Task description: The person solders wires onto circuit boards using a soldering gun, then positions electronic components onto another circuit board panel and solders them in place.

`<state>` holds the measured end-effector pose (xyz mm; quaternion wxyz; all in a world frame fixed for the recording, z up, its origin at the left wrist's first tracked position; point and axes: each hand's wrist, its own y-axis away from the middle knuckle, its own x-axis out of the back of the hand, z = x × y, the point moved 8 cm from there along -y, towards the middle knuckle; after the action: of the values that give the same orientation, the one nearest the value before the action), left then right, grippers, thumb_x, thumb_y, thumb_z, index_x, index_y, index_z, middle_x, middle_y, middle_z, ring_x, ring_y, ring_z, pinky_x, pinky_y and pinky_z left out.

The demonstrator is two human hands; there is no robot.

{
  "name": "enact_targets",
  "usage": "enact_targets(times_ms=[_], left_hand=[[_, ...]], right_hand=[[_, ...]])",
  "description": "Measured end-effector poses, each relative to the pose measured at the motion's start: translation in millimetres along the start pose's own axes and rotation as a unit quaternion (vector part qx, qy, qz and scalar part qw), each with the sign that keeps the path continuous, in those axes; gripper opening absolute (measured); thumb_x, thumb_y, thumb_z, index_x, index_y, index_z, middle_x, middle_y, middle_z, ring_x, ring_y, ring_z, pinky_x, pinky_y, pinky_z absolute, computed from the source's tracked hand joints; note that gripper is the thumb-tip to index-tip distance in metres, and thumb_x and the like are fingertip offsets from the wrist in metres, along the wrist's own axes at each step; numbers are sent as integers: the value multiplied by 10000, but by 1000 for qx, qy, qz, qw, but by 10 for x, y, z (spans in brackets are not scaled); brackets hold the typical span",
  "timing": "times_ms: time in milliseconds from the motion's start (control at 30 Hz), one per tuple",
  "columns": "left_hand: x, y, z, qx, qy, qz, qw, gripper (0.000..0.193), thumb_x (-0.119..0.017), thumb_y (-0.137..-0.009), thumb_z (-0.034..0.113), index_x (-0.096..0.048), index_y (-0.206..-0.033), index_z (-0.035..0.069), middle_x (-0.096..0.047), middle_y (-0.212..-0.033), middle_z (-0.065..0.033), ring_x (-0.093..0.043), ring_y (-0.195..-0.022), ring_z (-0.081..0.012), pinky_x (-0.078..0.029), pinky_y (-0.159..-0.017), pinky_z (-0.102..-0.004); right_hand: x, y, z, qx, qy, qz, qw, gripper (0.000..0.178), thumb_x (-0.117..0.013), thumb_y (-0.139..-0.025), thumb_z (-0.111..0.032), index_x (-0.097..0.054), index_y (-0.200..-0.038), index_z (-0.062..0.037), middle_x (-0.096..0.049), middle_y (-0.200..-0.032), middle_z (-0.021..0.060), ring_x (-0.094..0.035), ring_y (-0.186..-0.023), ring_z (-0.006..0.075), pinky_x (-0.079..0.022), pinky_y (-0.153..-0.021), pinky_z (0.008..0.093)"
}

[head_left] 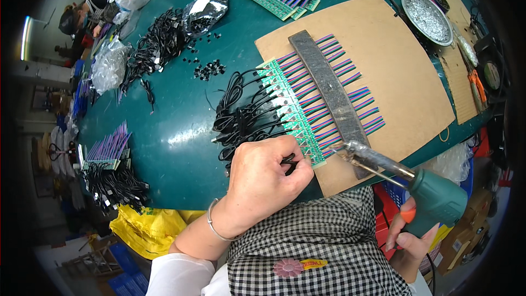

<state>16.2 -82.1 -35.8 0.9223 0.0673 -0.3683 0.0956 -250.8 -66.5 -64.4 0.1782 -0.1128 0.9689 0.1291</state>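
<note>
My left hand is closed in a pinch around a black cable at the near end of a green circuit board strip. In my right hand is a green soldering gun. Its tip reaches over the near corner of the strip, close to my left fingertips; I cannot tell whether it touches. Several black cables run from the strip's left side. Multicoloured ribbon wires stick out on its right, with a dark flat bar lying across them. All this rests on a brown board.
A metal dish of silvery bits stands at the far right. More wired boards lie at the back, and another bundle at the left. Black cables, small black parts and a plastic bag lie on the green table.
</note>
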Motion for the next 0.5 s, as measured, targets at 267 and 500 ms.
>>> enact_targets(times_ms=[267,500], left_hand=[[15,19,44,-28,-1,32,999,132,-666,-649,28,-551,-582,19,-462,-456,-10,-344,-390,-41,-278,-379,-210],[25,40,38,-34,9,50,998,129,-665,-646,25,-554,-581,20,-472,-461,-9,-355,-389,-40,-281,-379,-204]], right_hand=[[-9,65,-4,-21,23,-8,999,479,-704,-663,-50,-419,-1004,129,-514,-575,136,-506,-380,181,-441,-339,258],[-2,108,106,-45,47,1,998,433,-696,-653,-16,-427,-971,103,-517,-597,141,-519,-410,186,-461,-377,268]])
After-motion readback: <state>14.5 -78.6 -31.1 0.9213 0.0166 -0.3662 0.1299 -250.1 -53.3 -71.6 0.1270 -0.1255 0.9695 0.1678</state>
